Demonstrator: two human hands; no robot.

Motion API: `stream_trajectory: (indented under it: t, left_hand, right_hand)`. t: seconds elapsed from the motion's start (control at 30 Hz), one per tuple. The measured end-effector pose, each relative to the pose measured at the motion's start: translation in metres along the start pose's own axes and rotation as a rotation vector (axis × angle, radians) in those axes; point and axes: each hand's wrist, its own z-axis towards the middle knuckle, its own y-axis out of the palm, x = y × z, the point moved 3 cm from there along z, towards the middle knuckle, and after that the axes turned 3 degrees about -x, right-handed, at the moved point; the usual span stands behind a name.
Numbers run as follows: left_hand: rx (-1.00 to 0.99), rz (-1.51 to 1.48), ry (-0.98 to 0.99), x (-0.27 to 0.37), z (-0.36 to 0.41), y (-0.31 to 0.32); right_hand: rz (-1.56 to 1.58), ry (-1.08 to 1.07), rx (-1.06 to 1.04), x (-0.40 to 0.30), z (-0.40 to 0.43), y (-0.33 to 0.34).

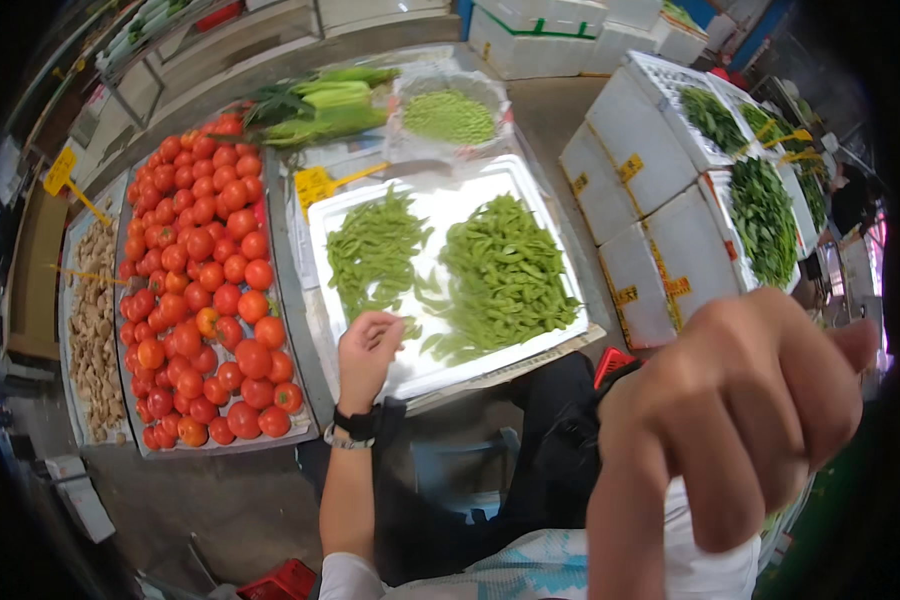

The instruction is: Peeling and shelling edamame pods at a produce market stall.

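My left hand, with a dark band and a metal bracelet at the wrist, is at the near left part of a white foam tray, fingers curled by a few green pods. Whether it pinches a pod is unclear. In the tray lie a smaller pile of green soybean pods on the left and a bigger pile of pods on the right. My right hand is raised very near the camera at the right, its fingers bent down; whether they hold anything is hidden.
Tomatoes fill a tray on the left, with ginger beyond. Corn in husks and a lined container of shelled green beans are behind the foam tray. Stacked foam boxes with leafy greens stand at right.
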Motion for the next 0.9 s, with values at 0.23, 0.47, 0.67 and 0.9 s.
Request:
stream_trajectory:
  t: [0.23, 0.47, 0.67, 0.9]
  left_hand:
    - [-0.058, -0.026, 0.039, 0.004, -0.020, -0.005]
    - [0.001, -0.007, 0.074, 0.007, -0.047, -0.021]
    - [0.056, 0.025, 0.082, 0.013, -0.060, -0.039]
    - [0.137, 0.076, 0.113, 0.032, -0.105, -0.065]
  right_hand:
    - [-0.033, -0.035, 0.020, -0.058, 0.014, 0.011]
    - [-0.017, -0.027, 0.008, -0.076, 0.023, 0.033]
    - [0.016, -0.035, -0.029, -0.063, 0.044, 0.038]
    - [0.004, -0.076, -0.131, -0.048, 0.100, 0.045]
